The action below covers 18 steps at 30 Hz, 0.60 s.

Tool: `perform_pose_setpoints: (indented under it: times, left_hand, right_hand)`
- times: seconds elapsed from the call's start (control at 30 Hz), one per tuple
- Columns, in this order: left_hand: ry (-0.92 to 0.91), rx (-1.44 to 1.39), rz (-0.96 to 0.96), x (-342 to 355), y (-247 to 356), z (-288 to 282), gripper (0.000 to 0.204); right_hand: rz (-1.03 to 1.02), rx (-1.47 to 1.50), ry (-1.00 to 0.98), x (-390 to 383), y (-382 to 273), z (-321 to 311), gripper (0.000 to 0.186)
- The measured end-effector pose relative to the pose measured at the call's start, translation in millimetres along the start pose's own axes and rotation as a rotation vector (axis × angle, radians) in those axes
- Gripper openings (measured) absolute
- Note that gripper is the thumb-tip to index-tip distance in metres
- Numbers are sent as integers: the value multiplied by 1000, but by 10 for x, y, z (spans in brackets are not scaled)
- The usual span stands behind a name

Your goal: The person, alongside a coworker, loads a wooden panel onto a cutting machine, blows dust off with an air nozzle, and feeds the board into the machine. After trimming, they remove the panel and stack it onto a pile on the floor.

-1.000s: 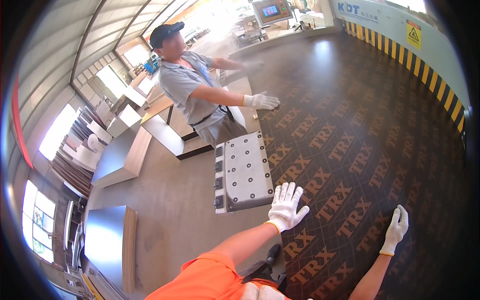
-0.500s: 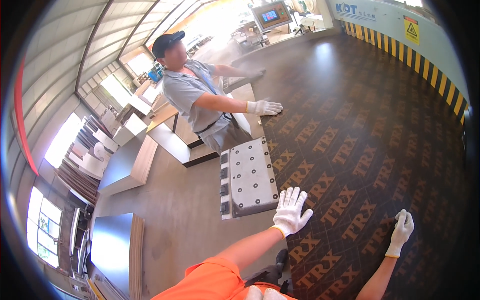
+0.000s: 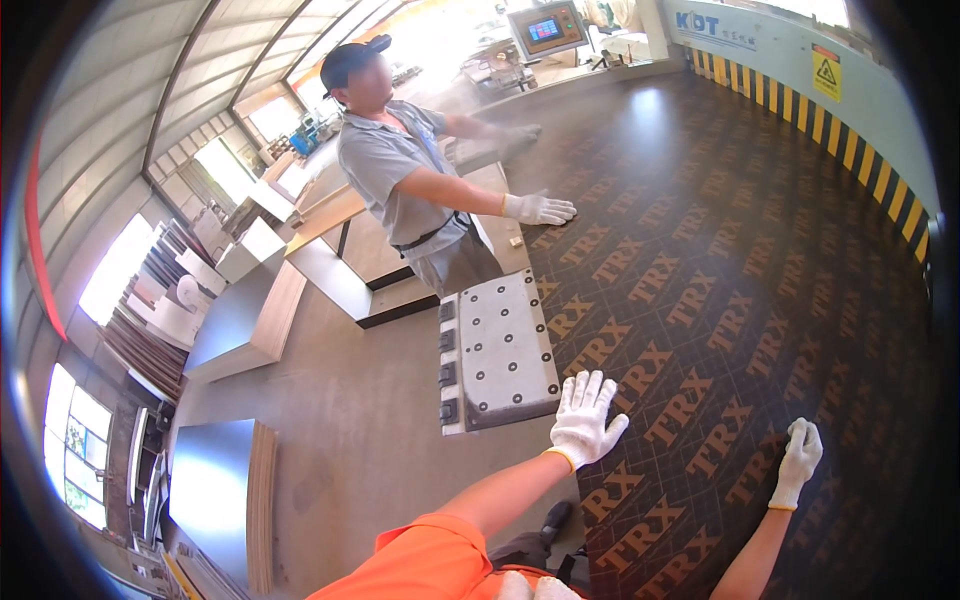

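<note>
A large dark brown panel [image 3: 690,330] with repeated orange-brown lettering spreads across the right side. My left hand [image 3: 585,420], in a white knit glove, lies flat on its left margin with fingers spread. Farther right, my gloved right hand [image 3: 799,460] rests over the panel with its fingers curled in; whatever they may hold is hidden. Beside my left hand is a grey metal support plate [image 3: 505,350] with round dark studs, next to the panel's edge. Across from me a co-worker [image 3: 405,170] in a grey shirt lays a white-gloved hand [image 3: 540,209] on the same panel.
A machine beam [image 3: 880,110] with yellow-black stripes borders the panel's far right. A control screen [image 3: 546,31] stands at the back. Stacked boards [image 3: 225,495] and another board stack [image 3: 240,330] sit on the floor to the left, near a wooden frame [image 3: 340,270].
The co-worker has shifted slightly right and higher in view, the gloved hand sliding a little along the panel. My own hands have hardly moved.
</note>
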<state>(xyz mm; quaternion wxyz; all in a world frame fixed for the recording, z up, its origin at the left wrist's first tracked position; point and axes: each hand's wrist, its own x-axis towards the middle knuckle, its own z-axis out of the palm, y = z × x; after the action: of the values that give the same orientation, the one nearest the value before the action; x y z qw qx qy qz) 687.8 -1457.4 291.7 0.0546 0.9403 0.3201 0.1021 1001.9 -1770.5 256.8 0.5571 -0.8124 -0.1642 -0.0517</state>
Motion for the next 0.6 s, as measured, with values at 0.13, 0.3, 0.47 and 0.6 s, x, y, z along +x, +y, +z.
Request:
perform_pose_setpoints:
  times: [0.13, 0.3, 0.47, 0.6]
  left_hand:
    - [42, -43, 10, 0, -21, 8, 76]
    - [60, -54, 1, -29, -45, 29, 76]
    - [46, -86, 3, -69, -109, 75, 74]
    - [52, -134, 63, -187, -144, -117, 73]
  right_hand:
    - [-147, -94, 50, -167, -98, -1, 21]
    - [-173, -124, 54, -716, -310, -32, 12]
    - [-260, -222, 77, -1364, -548, -4, 14]
    - [-164, -185, 44, -1745, -803, 155, 22]
